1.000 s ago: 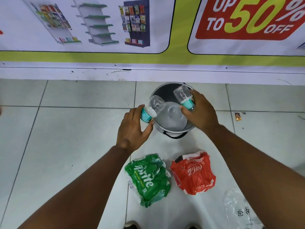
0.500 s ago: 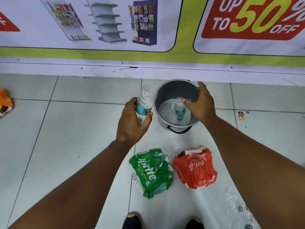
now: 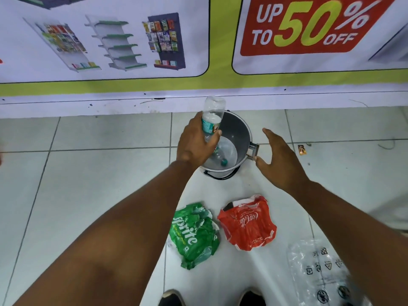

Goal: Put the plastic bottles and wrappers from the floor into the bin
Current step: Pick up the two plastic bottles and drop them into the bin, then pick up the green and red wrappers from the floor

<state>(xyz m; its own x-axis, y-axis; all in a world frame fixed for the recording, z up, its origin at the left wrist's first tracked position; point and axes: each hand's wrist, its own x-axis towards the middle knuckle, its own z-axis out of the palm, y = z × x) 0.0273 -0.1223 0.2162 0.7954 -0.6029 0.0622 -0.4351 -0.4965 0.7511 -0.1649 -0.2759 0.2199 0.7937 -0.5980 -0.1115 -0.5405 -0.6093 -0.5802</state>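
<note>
A grey bin (image 3: 239, 131) stands on the tiled floor by the wall. Inside it lies a clear plastic bottle with a teal cap (image 3: 220, 159). My left hand (image 3: 196, 144) is over the bin's left rim, shut on a second clear bottle with a teal label (image 3: 212, 117), held base-up. Just right of the bin, beside its handle bracket, my right hand (image 3: 278, 157) is open with its fingers spread and holds nothing. On the floor in front of the bin lie a crumpled green Sprite wrapper (image 3: 194, 235), a red Coca-Cola wrapper (image 3: 248, 224) and a clear plastic wrapper (image 3: 320, 270).
A printed banner wall (image 3: 198, 51) closes off the far side right behind the bin. A small brown scrap (image 3: 301, 149) lies on the tiles to the right. My shoe tips (image 3: 172, 298) show at the bottom edge.
My right hand let its bottle drop into the bin and pulled out to the right, now open. My left hand carried its bottle over the bin's rim.
</note>
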